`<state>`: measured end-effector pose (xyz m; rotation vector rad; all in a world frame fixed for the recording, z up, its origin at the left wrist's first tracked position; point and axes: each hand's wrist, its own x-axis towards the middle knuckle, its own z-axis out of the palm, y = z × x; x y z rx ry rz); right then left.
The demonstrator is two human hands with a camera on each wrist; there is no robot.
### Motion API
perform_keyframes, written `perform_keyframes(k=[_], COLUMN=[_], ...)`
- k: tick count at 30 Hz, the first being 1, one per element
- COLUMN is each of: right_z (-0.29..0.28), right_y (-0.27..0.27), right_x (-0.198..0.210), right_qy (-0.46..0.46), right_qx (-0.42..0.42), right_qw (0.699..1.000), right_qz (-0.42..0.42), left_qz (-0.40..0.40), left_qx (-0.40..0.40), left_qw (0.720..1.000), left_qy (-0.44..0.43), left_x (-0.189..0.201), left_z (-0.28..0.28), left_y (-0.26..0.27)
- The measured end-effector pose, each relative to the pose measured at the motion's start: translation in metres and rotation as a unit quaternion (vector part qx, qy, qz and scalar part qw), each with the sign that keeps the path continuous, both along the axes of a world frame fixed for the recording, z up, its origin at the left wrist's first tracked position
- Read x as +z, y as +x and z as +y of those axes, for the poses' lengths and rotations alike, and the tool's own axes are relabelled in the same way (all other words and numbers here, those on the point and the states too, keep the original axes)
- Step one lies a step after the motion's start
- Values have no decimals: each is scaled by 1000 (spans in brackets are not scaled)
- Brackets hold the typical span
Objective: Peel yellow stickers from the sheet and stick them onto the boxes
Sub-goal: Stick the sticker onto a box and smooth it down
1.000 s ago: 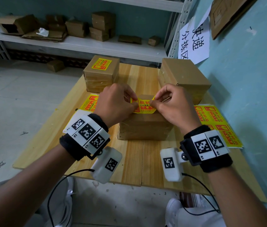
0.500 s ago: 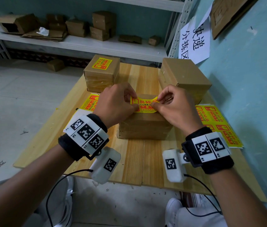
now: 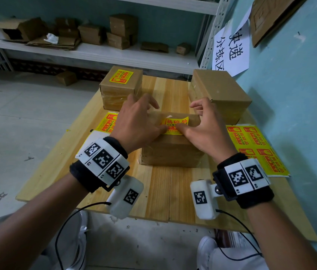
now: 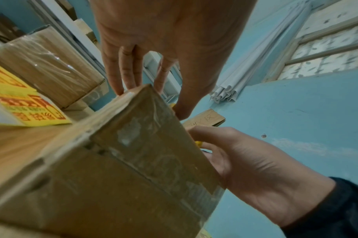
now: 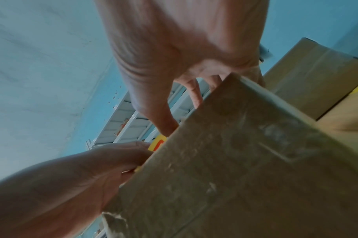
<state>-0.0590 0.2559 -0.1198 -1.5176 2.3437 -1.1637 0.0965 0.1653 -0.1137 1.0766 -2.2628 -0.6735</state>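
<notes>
A yellow sticker (image 3: 175,123) lies flat on top of the near cardboard box (image 3: 171,151) in the middle of the wooden table (image 3: 159,195). My left hand (image 3: 144,119) and right hand (image 3: 202,123) are over the box with fingers spread, and both thumbs press on the sticker's front edge. In the left wrist view the left hand's fingers (image 4: 121,75) reach over the box (image 4: 123,161). The right wrist view shows only a sliver of the sticker (image 5: 158,143) at the box's edge. One sticker sheet (image 3: 257,149) lies at the right, another (image 3: 106,123) at the left.
A box bearing a yellow sticker (image 3: 121,76) stands at the back left (image 3: 114,96). A plain box (image 3: 218,92) stands at the back right against the blue wall (image 3: 290,94). White shelves (image 3: 95,53) with more cartons run behind the table.
Both hands pinched the sticker's ends just above the box. Now the sticker lies flat on the box top, the fingers have opened out and the thumbs press it down.
</notes>
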Motion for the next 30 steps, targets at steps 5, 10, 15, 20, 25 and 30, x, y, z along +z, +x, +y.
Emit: perform_keyframes(k=[5,10,15,20,25,30], right_z=[-4,-6,-9,-11,-13,-15], right_y=[7,9,10,9,12,12], right_x=[-3,-6,-9,-11,-16,-17], right_qy=[6,-7,-25,-27,-48,-70], right_qx=[3,-15,-39,-49,-67,-80], right_qw=[1000,1000,999,998,997,994], right_qz=[-7,-9,-12,-7,7,15], left_qz=[-8,3,-6,-4,16,18], left_qx=[6,13,31,42,68,79], left_qw=[999,998,999,999,998,997], left_qy=[43,65,39,22,9,-1], left_x=[-3,-6,-9,-12,-16,-17], left_z=[1,0,-1,-2,3,1], left_y=[-5,-10,-13,-17,-20,-23])
